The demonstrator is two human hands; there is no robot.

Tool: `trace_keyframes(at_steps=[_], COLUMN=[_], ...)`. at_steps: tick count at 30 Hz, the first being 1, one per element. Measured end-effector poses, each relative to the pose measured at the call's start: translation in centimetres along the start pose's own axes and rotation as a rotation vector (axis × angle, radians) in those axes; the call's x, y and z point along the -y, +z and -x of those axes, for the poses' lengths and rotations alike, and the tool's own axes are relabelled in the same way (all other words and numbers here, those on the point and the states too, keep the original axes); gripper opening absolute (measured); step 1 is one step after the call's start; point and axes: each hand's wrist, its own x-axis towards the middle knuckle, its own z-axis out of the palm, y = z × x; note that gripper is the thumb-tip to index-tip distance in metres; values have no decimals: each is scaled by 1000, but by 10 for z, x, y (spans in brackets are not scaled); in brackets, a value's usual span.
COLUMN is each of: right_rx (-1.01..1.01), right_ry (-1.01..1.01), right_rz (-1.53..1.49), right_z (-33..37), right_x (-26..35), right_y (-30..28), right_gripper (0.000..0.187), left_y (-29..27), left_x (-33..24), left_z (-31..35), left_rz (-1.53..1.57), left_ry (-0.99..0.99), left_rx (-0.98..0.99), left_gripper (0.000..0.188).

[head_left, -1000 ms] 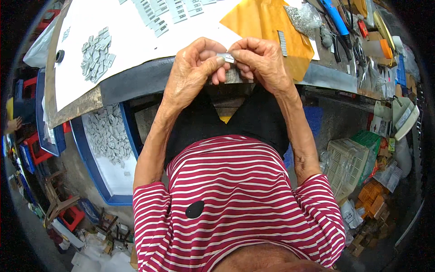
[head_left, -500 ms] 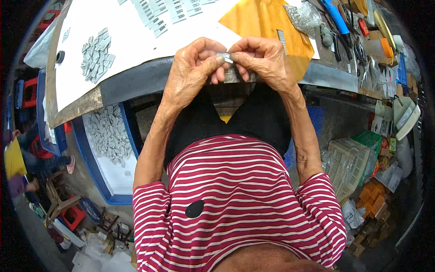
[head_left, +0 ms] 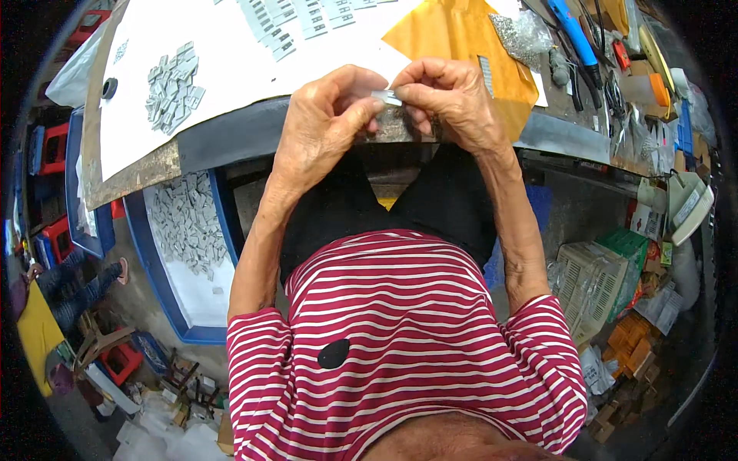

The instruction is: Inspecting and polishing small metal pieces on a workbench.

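On the table [head_left: 231, 134], paper [head_left: 238, 73] bears a pile [head_left: 173, 88] (a ring [head_left: 110, 88] lies left of it) and, farther back, rows of pieces [head_left: 314, 21]. Right of these lies an envelope [head_left: 450, 38], a bag [head_left: 520, 38] at its right. A part [head_left: 387, 97] is between left hand [head_left: 327, 119] and right hand [head_left: 455, 100]. Below, a tray [head_left: 204, 334] stands left, a crate [head_left: 592, 280] right.

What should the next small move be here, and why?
Perhaps bring the small pale piece further in over the white sheet: the left hand and right hand hold it near the table's front edge, where a slip could drop it.
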Motion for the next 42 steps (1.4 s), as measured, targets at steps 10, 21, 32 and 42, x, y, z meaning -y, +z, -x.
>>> trace_keyframes(at_steps=[10,21,32,42], right_rx=[3,-43,-126,-162], right_ry=[-20,7,-28,-78], right_rz=[55,-198,-15,111], right_z=[-11,-27,-19,-10], right_x=[2,-5,-9,-12], right_y=[15,30,29,39], right_gripper=[8,17,16,13], left_y=[-13,-44,-80,-132], left_x=[1,1,7,24], left_z=[5,0,-19,-54], left_rz=[-430,-545,-580,-597], left_ry=[290,287,240,215], left_rx=[-79,-180,-362,-628], left_gripper=[15,17,17,18])
